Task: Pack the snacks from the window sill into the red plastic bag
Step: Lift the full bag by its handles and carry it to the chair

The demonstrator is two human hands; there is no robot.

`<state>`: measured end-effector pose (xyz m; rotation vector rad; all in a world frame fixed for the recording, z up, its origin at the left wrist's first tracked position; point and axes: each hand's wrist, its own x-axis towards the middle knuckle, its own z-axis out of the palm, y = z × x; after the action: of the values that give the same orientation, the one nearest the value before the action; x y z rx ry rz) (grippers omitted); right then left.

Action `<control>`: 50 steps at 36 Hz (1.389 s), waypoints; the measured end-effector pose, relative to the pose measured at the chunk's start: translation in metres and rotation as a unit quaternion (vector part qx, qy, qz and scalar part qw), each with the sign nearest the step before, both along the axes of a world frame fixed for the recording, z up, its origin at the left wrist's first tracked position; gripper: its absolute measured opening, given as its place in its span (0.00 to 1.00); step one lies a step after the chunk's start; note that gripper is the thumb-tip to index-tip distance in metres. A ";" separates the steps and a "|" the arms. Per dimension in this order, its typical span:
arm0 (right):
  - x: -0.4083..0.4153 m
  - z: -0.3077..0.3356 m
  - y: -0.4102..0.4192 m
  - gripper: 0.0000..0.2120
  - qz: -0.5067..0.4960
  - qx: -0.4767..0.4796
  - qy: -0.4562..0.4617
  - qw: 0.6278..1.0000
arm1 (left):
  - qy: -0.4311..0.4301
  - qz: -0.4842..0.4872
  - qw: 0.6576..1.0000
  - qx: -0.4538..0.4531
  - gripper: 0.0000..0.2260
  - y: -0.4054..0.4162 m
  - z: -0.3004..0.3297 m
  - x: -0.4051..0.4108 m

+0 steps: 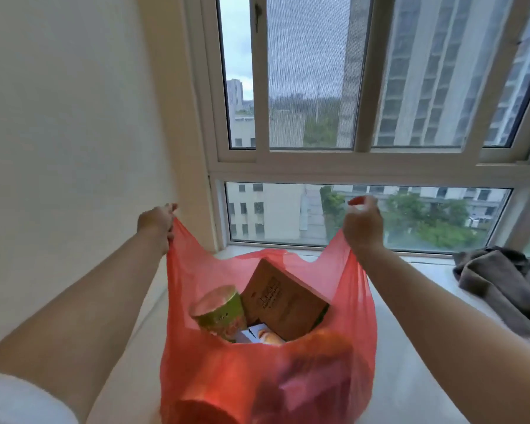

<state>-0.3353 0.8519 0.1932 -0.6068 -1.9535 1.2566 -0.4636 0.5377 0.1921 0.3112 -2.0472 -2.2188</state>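
**Q:** Pinched how, and on what?

**A:** Your left hand [157, 223] grips one handle loop of the thin, translucent red plastic bag [266, 371], fingers curled round the film. Your right hand [363, 226] holds the opposite loop bunched in curled fingers, a red tip showing above the knuckles. Both handles are pulled up and apart, so the mouth gapes. The bag hangs over the pale stone window sill [416, 347]; whether its base rests there cannot be told.

**Q:** Where are the snacks?

**A:** Inside. A green cylindrical paper cup [219, 312] leans against a flat brown cardboard box [283, 298], which stands tilted on a corner. Below them lies a pale wrapped packet [265, 335]; further shapes show dimly through the film. No snacks are visible on the sill's exposed part, so packing appears finished or nearly so.

**Q:** How should you carry out this step well?

**A:** Keep both loops level so the load settles centrally. Bring your hands together gradually; the box corner could strain the thin plastic. Lift straight, away from the crumpled grey-brown cloth [502, 280] lying on the sill at your right.

**Q:** Any legible writing?

**A:** The box carries dark printed lines, and the cup a small word near its rim; both are too blurred to read. No brand can be identified.
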 end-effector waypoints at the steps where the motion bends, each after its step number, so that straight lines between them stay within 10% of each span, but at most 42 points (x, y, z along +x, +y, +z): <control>1: 0.002 0.001 -0.009 0.13 0.038 0.034 -0.002 0.999 | -0.019 -0.013 1.000 -0.016 0.12 -0.008 -0.004 0.001; 8: -0.017 -0.010 0.046 0.24 -0.009 -0.072 -0.036 0.997 | -0.037 -0.079 0.987 -0.137 0.17 -0.007 -0.003 0.009; 12: -0.018 0.026 0.042 0.11 0.011 -0.100 0.011 0.995 | 0.053 -0.021 0.986 -0.157 0.14 0.013 0.032 0.009; 18: -0.017 0.056 0.046 0.10 -0.001 -0.045 0.135 0.990 | 0.196 0.052 0.977 -0.065 0.14 0.027 0.048 0.018; 27: -0.004 0.008 0.047 0.11 -0.015 0.012 0.086 0.996 | 0.170 -0.036 0.975 -0.139 0.14 0.061 0.012 0.039; 31: -0.008 -0.011 0.045 0.08 0.015 -0.057 -0.054 0.997 | 0.144 -0.070 0.972 -0.170 0.14 0.073 0.013 0.047; 35: 0.009 -0.030 0.044 0.12 0.169 -0.168 -0.308 0.921 | 0.113 -0.051 0.970 -0.210 0.12 0.076 0.005 0.055; 39: 0.020 -0.031 0.048 0.18 0.179 -0.181 -0.328 0.910 | 0.095 -0.054 0.966 -0.236 0.13 0.081 0.004 0.070; 50: 0.044 -0.006 0.000 0.16 -0.030 0.090 -0.217 0.972 | 0.011 -0.182 0.955 -0.234 0.14 0.125 0.016 0.118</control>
<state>-0.2915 0.8517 0.1877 -0.8977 -2.3538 0.9506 -0.3452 0.6629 0.2080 -0.1449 -2.7019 -1.7873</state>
